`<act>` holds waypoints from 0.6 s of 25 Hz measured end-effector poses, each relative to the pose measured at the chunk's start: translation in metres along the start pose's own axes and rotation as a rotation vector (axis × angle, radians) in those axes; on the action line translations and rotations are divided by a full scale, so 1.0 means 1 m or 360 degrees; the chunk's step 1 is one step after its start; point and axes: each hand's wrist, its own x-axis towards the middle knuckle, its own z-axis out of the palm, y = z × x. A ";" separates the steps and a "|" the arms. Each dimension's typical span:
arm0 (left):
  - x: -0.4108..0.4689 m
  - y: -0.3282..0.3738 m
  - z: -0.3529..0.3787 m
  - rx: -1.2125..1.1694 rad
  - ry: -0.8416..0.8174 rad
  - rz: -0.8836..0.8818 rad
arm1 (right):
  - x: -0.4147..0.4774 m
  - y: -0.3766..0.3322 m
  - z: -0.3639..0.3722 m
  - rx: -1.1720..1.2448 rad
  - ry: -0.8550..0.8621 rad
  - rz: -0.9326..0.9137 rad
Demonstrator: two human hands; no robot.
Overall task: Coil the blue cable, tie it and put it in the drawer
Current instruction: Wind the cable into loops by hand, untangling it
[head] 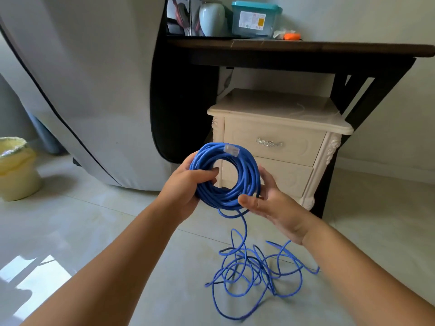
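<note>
Head view: both forearms reach forward over a pale tiled floor [94,231], each hand on one coil of cable.
Blue cable [226,177]: wound into a round, many-turn coil, held upright in the air between the two hands, its opening facing the camera.
Left hand [188,184]: grips the coil's left side, thumb laid across the front of the turns into the opening, fingers curled round behind.
Right hand [270,203]: holds the coil's lower right, thumb tip pressed on the front of the turns, fingers spread behind them.
Clear plug [231,150]: lies on the top of the coil, above both thumbs.
Loose cable [254,274]: drops from the coil just below the right thumb and lies in tangled loops on the floor under the right wrist.
Nightstand [277,118]: cream, beyond the fingers, directly behind the coil.
Top drawer [294,140]: pushed in, silver handle [269,142] above and right of the right fingers.
Lower drawer [289,177]: pushed in, level with the right fingers.
Dark desk [306,47]: stands over the nightstand, carrying a pale vase [211,17], a teal-lidded container [255,18] and a small orange object [292,36].
Grey fabric cover [82,90]: hangs to the left of the left hand.
Yellow bin [16,170]: far left on the floor.
</note>
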 end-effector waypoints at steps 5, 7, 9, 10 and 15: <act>-0.003 0.003 0.007 -0.0022 -0.0073 -0.0034 | 0.004 -0.012 0.004 0.0383 0.0165 -0.0073; -0.005 0.003 0.007 -0.0023 -0.0128 -0.0076 | 0.006 -0.013 0.004 0.0467 0.0170 -0.0079; -0.006 0.002 0.007 0.0016 -0.0132 -0.0096 | 0.008 -0.011 0.005 0.0448 0.0221 -0.0061; -0.007 0.002 0.008 0.0059 -0.0124 -0.0090 | 0.008 -0.012 0.008 0.0382 0.0278 -0.0070; -0.008 0.002 0.010 0.0122 -0.0004 -0.0129 | 0.005 -0.016 0.020 -0.0147 0.0562 -0.0363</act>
